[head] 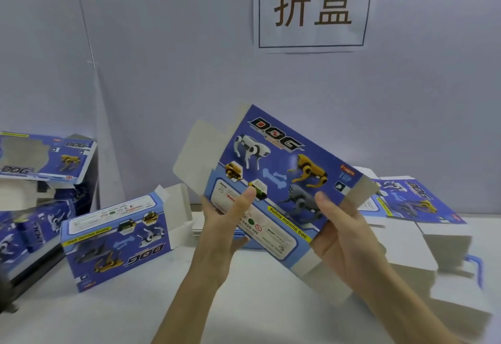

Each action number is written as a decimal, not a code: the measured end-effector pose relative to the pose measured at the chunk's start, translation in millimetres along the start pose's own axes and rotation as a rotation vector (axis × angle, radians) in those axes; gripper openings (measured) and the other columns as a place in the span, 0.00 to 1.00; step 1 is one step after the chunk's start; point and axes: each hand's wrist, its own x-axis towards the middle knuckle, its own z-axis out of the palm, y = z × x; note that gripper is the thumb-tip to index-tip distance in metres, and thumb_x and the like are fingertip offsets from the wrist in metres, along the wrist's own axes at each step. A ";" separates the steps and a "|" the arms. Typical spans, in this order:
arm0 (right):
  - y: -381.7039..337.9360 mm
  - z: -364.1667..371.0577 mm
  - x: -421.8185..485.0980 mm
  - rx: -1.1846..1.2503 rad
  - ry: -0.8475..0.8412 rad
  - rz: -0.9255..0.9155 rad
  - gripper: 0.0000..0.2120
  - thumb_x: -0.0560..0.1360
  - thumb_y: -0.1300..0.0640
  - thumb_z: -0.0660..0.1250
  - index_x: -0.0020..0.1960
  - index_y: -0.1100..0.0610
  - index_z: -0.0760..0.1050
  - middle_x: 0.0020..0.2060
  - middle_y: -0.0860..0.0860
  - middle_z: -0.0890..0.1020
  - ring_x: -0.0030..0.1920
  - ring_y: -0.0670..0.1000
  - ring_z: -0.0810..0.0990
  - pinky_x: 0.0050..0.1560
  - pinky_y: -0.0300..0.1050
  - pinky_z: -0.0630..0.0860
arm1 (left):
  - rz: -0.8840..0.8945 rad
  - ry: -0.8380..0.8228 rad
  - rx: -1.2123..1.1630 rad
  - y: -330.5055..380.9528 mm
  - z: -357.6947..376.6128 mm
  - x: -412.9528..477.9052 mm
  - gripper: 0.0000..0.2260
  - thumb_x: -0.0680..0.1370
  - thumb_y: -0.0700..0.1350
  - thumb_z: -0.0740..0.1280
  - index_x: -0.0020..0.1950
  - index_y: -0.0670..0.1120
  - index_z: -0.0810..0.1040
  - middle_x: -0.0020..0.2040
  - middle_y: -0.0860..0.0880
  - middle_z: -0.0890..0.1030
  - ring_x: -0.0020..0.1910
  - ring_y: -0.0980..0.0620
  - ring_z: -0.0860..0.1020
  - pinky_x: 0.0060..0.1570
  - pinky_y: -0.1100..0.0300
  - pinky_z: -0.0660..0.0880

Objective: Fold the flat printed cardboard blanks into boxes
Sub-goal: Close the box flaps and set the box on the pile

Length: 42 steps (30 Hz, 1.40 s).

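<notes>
I hold a blue printed cardboard blank (pixel 282 173) tilted in the air above the table, its "DOG" picture side facing me and white flaps sticking out at its upper left and lower right. My left hand (pixel 227 224) grips its lower left edge with the thumb on the printed face. My right hand (pixel 339 224) grips the lower right edge, thumb on the face as well. A folded blue box (pixel 116 243) with one open end lies on the table to the left.
More folded boxes (pixel 40 159) pile up at the far left. A stack of flat blanks (pixel 417 202) lies at the right, with white undersides (pixel 406 248) spread in front. The white table (pixel 135 316) runs to a pale wall with a paper sign (pixel 314 5).
</notes>
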 end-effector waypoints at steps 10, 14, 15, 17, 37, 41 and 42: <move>16.3 1.3 -14.2 -0.026 -0.149 0.196 0.20 0.73 0.59 0.69 0.64 0.60 0.72 0.58 0.62 0.81 0.54 0.64 0.83 0.47 0.58 0.82 | 0.280 0.084 -0.127 3.6 11.2 -4.5 0.48 0.56 0.52 0.78 0.74 0.57 0.61 0.61 0.50 0.81 0.54 0.48 0.82 0.45 0.50 0.82; 13.2 1.4 -29.1 -0.585 -0.038 0.265 0.10 0.73 0.53 0.68 0.52 0.55 0.77 0.45 0.54 0.86 0.46 0.54 0.86 0.49 0.50 0.83 | 0.410 0.143 -0.061 8.5 3.1 -1.9 0.47 0.56 0.51 0.79 0.72 0.51 0.63 0.57 0.47 0.82 0.51 0.47 0.83 0.42 0.52 0.82; 5.5 0.1 -33.9 -0.796 -0.059 0.304 0.04 0.76 0.54 0.68 0.49 0.53 0.78 0.43 0.51 0.87 0.44 0.51 0.86 0.49 0.46 0.82 | 0.421 0.158 -0.026 8.8 -0.1 -0.8 0.47 0.56 0.51 0.79 0.72 0.51 0.63 0.57 0.46 0.82 0.52 0.47 0.83 0.44 0.52 0.82; -14.0 -8.1 -40.0 -1.105 -0.025 0.273 0.07 0.77 0.55 0.67 0.43 0.54 0.81 0.37 0.50 0.86 0.37 0.49 0.85 0.42 0.43 0.81 | 0.419 0.172 0.064 10.2 -7.7 0.7 0.47 0.57 0.49 0.79 0.73 0.49 0.62 0.59 0.45 0.80 0.54 0.46 0.82 0.48 0.48 0.82; -22.9 -28.4 1.0 -0.789 0.128 0.024 0.23 0.60 0.47 0.75 0.51 0.54 0.77 0.41 0.47 0.87 0.41 0.49 0.86 0.34 0.41 0.81 | 0.073 -0.218 -0.025 10.5 -22.3 -2.9 0.13 0.66 0.38 0.70 0.51 0.44 0.81 0.48 0.38 0.85 0.44 0.38 0.84 0.35 0.48 0.82; -19.5 -32.2 -2.5 -0.788 0.096 0.061 0.24 0.60 0.44 0.74 0.52 0.55 0.76 0.41 0.48 0.87 0.42 0.50 0.86 0.34 0.41 0.82 | 0.051 -0.220 -0.025 7.6 -27.3 -1.8 0.11 0.66 0.39 0.76 0.47 0.41 0.81 0.47 0.38 0.85 0.44 0.38 0.84 0.35 0.50 0.82; -19.7 -32.3 -3.1 -0.760 0.068 0.098 0.26 0.60 0.43 0.73 0.53 0.55 0.76 0.43 0.50 0.87 0.43 0.52 0.86 0.37 0.44 0.83 | 0.041 -0.226 -0.039 7.0 -29.8 -0.8 0.14 0.64 0.40 0.79 0.45 0.39 0.80 0.46 0.38 0.85 0.43 0.39 0.84 0.35 0.51 0.81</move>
